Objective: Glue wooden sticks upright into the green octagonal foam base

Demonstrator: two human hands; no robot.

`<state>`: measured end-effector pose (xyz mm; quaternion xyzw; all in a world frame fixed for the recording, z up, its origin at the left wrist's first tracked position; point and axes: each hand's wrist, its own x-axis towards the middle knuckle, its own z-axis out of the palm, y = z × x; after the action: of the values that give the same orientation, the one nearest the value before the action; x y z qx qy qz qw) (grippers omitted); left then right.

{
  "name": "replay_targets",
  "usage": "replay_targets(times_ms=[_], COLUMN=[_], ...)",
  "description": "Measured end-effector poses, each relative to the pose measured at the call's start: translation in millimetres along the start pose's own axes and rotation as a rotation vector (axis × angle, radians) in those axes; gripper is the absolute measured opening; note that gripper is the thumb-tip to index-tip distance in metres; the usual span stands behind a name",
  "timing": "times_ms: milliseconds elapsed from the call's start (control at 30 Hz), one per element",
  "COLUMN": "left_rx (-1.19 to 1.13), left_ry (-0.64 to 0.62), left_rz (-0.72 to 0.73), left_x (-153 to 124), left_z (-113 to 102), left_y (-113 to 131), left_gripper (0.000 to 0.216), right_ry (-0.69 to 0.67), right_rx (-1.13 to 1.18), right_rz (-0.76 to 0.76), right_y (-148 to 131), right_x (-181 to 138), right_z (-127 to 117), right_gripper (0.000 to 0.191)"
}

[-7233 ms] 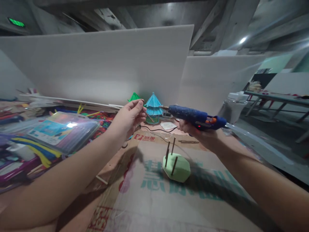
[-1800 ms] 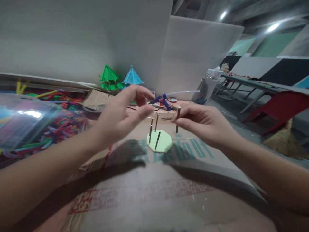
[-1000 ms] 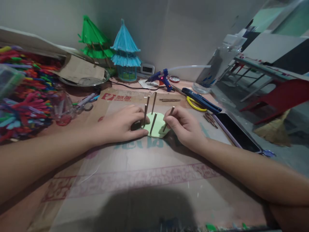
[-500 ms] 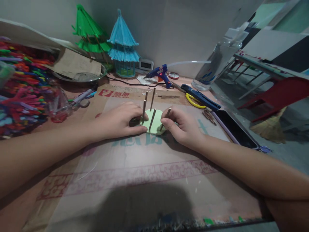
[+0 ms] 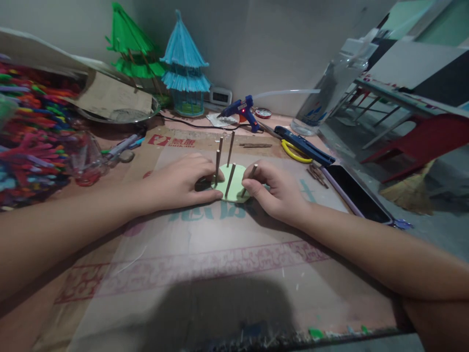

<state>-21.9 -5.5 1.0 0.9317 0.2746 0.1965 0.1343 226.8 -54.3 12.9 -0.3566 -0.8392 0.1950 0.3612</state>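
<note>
the right hand is closing in a pinch on a brown stick, whose lower end is reaching down to the right side of the pale green base. the left hand is half closing, thumb and forefinger holding the base's left side. the base is lying on cardboard, between the far and near edges of the bench. four other sticks are standing on it. a blue glue gun is resting near the far edge.

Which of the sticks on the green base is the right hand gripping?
The rightmost stick, pinched by the right hand; the other sticks stand to its left, clear of that hand.
</note>
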Motion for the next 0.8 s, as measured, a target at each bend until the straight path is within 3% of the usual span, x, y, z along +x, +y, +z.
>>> replay_targets(times_ms=[800], left_rx=[0.020], left_ry=[-0.003], left_rz=[0.022], left_x=[-0.6], left_z=[1.2], left_y=[-2.6], left_gripper=[0.033], right_ry=[-0.047], right_rx=[-0.024], right_rz=[0.027], right_y=[-1.8], right_x=[0.3], right_z=[-1.8], right_gripper=[0.014])
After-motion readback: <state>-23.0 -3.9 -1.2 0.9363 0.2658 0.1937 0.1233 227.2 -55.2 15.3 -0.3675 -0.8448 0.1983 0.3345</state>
